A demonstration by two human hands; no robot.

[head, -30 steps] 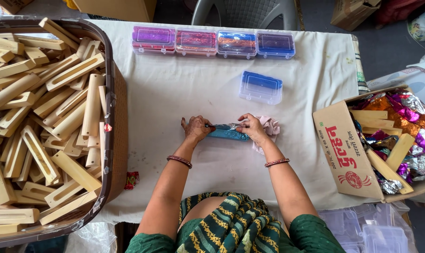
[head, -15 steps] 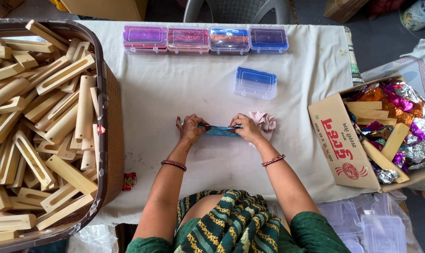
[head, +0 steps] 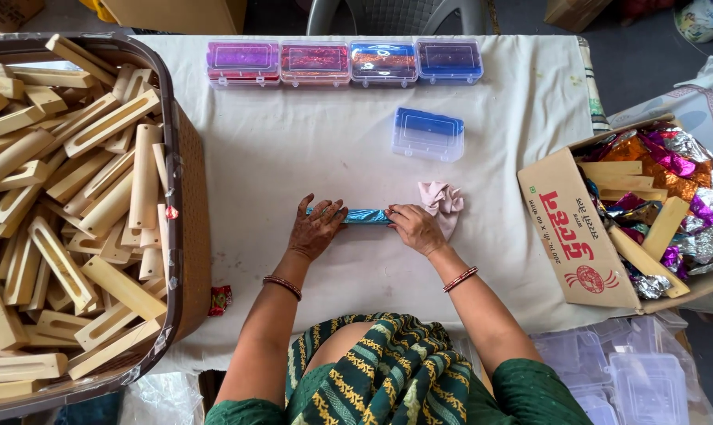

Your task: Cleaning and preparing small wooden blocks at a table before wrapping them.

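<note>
Nearest to you, both hands rest on 1 long narrow piece wrapped in shiny blue foil (head: 366, 215), which lies flat and crosswise on the white-covered counter (head: 309, 157). Your left hand (head: 317, 227) presses palm-down on the left end, fingers spread over it. Your right hand (head: 416, 228) covers the right end, fingers curled down onto the foil. Neither hand lifts the piece; each is closed down on its own end, and only the middle stretch of blue shows between them.

Judged from this view, the wrap is well advanced: foil covers the whole visible length. Whether the 2 ends are folded shut cannot be told, since your hands hide them.

Just beyond your right hand, touching or nearly touching its knuckles, lies a crumpled pink cloth (head: 443, 201). Farther out sits 1 clear box with a blue lid (head: 427, 134), apart from the others. At the far edge stand 4 clear boxes in a row (head: 344, 61), holding coloured foil: purple, red, blue and dark blue.

To your left, the large brown basket (head: 189, 205) is heaped with bare wooden pieces (head: 73, 205), which suggests a large stock unwrapped. To your right, the open cardboard carton (head: 584, 236) holds a few wooden pieces mixed with loose coloured foil (head: 671, 157).
</note>
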